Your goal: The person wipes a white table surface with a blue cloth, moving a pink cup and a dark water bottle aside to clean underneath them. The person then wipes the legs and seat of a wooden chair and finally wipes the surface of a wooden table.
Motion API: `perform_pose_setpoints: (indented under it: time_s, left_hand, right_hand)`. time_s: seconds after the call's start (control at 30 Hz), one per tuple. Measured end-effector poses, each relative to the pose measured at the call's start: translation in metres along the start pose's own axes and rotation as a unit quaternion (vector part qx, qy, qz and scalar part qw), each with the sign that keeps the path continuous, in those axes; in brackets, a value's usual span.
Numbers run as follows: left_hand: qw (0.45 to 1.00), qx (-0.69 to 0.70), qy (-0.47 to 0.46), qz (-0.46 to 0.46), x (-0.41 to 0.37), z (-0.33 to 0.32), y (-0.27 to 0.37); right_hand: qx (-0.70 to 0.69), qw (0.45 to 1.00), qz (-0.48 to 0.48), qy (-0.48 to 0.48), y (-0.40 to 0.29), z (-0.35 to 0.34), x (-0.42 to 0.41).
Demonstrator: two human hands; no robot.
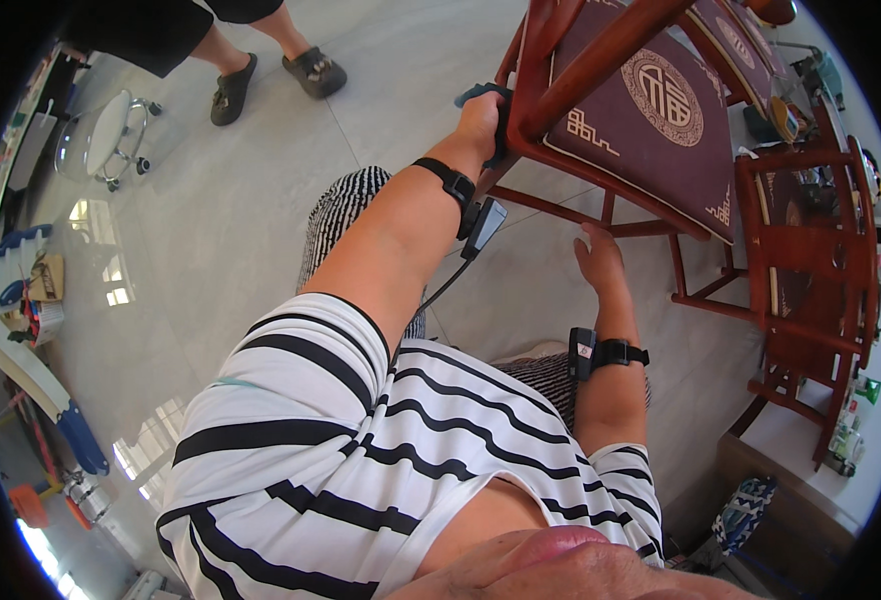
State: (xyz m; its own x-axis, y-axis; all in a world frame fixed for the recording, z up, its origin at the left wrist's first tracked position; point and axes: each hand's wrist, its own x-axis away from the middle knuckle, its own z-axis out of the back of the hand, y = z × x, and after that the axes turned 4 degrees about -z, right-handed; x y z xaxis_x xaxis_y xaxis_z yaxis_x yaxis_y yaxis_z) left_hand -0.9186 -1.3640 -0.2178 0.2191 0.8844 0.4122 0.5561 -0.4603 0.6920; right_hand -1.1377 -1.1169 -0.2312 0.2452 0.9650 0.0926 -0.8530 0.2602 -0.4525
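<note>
My left hand (481, 120) is wrapped around a dark green cloth (496, 154) and presses it to the corner post of a reddish-brown wooden armchair (530, 112). A purple seat cushion (654, 112) with a round pale emblem lies on that chair. Lower down, my right hand (602, 259) has its fingers apart and holds nothing visible. Its fingertips reach a lower rung (639, 228) of the same chair; whether they touch it I cannot tell. Each forearm wears a black strap with a small device.
Another wooden chair (808, 247) stands to the right, against a white-topped counter (793, 450). Ahead on the left, a person in dark clogs (314, 73) stands on the grey tiled floor (185, 262). A wheeled white stool (110, 135) is at far left, above a blue-and-white object (73, 427).
</note>
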Motion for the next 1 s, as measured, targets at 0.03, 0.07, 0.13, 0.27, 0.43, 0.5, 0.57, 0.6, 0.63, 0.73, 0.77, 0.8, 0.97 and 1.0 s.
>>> perform_pose_setpoints:
  time_s: [0.03, 0.07, 0.13, 0.27, 0.43, 0.5, 0.57, 0.6, 0.63, 0.73, 0.77, 0.8, 0.97, 1.0]
  left_hand:
    - [1.0, 0.016, -0.007, -0.026, -0.006, 0.0, -0.002]
    - [0.998, 0.031, -0.013, -0.053, -0.015, 0.002, -0.005]
    - [0.995, 0.085, -0.015, -0.057, -0.008, -0.012, 0.002]
    - [0.981, 0.189, -0.027, 0.036, 0.001, -0.029, 0.029]
    - [0.986, 0.144, -0.079, 0.032, -0.014, -0.036, 0.035]
    - [0.991, 0.097, -0.088, 0.006, -0.026, -0.039, 0.036]
    - [0.995, 0.06, -0.083, -0.02, -0.031, -0.044, 0.039]
    - [0.995, 0.04, -0.081, -0.036, -0.033, -0.046, 0.043]
    - [0.996, -0.007, -0.069, -0.057, -0.037, -0.048, 0.044]
    - [0.978, -0.166, -0.044, -0.122, -0.045, -0.056, 0.05]
    - [0.961, -0.23, -0.042, -0.145, -0.043, -0.059, 0.054]
    - [0.94, -0.293, -0.038, -0.169, -0.043, -0.061, 0.059]
    - [0.922, -0.339, -0.068, -0.176, -0.071, -0.065, 0.062]
    - [0.926, -0.336, -0.067, -0.161, -0.071, -0.069, 0.065]
  right_hand:
    - [-0.022, 1.0, 0.002, 0.016, -0.007, 0.004, -0.001]
    - [-0.033, 0.999, 0.002, 0.019, -0.013, 0.01, -0.001]
    - [-0.056, 0.998, -0.008, 0.027, -0.019, 0.019, 0.005]
    - [-0.06, 0.997, 0.002, 0.045, -0.022, 0.025, 0.011]
    - [-0.093, 0.995, -0.012, 0.046, -0.032, 0.033, 0.013]
    - [-0.083, 0.996, -0.015, 0.023, -0.03, 0.03, 0.014]
    - [-0.072, 0.997, -0.028, -0.008, -0.027, 0.024, 0.016]
    - [-0.068, 0.997, -0.037, -0.029, -0.027, 0.019, 0.016]
    - [-0.063, 0.996, -0.046, -0.049, -0.027, 0.015, 0.017]
    - [-0.032, 0.992, -0.031, -0.115, -0.028, 0.007, 0.017]
    - [-0.031, 0.991, -0.035, -0.122, -0.029, 0.006, 0.016]
    - [-0.029, 0.99, -0.037, -0.13, -0.032, 0.006, 0.014]
    - [-0.034, 0.988, -0.065, -0.137, -0.045, 0.008, 0.009]
    - [-0.032, 0.988, -0.071, -0.135, -0.045, 0.007, 0.011]
